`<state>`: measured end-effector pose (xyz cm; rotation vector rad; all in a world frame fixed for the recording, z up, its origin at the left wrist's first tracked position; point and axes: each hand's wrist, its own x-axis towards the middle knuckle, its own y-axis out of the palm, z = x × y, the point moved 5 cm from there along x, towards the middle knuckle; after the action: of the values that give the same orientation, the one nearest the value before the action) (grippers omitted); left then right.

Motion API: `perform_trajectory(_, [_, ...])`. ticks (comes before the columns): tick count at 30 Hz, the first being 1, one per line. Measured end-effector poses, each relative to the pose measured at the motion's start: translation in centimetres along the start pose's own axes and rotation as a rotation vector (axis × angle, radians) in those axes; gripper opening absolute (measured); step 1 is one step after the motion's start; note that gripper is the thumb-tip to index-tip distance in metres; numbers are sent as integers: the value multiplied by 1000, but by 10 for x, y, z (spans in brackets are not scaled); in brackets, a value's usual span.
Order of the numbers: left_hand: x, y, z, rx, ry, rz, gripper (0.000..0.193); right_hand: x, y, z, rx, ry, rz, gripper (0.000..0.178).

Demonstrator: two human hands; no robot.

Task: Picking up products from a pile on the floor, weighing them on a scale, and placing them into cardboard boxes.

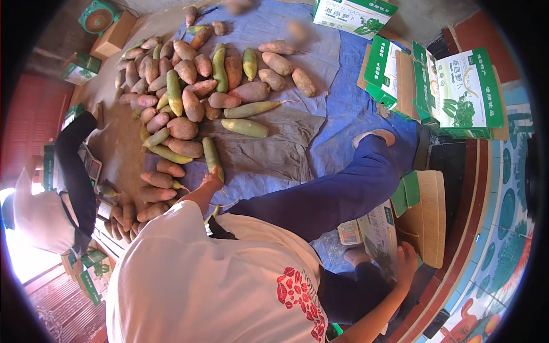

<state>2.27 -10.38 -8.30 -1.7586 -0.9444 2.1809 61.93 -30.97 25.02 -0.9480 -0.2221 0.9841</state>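
My left hand (212, 182) is closed round the lower end of a long green radish (211, 154), beside a big heap of vegetables. Reddish-brown sweet potatoes (184, 128) make up much of the heap, with several more green radishes (174, 92) among them. On my other side, my right hand (406, 264) grips the near edge of an open cardboard box (428, 220), which stands by my legs. The box has a brown inner flap raised and a green flap folded out. What lies inside it is mostly hidden.
A blue tarp (366, 108) with a dark grey cloth (280, 143) covers the floor. Printed green-and-white boxes (470, 94) stand along the right wall. At the left, another person (51, 217) is by a scale (91, 166). A green round device (97, 19) sits at the back left.
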Motion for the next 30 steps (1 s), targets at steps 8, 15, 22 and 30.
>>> perform_trajectory(8, [61, 53, 7, 44, 169, 151, 72, 6, 9, 1, -70, -45, -27, 29])
perform_trajectory(15, [11, 48, -33, -471, -22, 260, 64, 1, 13, -16, -266, 44, 47, 26])
perform_trajectory(22, [33, 62, -28, -693, -101, 330, 56, 3, 15, -21, -187, 17, 26, 26])
perform_trajectory(30, [61, 103, -5, -626, -212, 244, 36, 4, 19, -6, -240, 67, 31, 27])
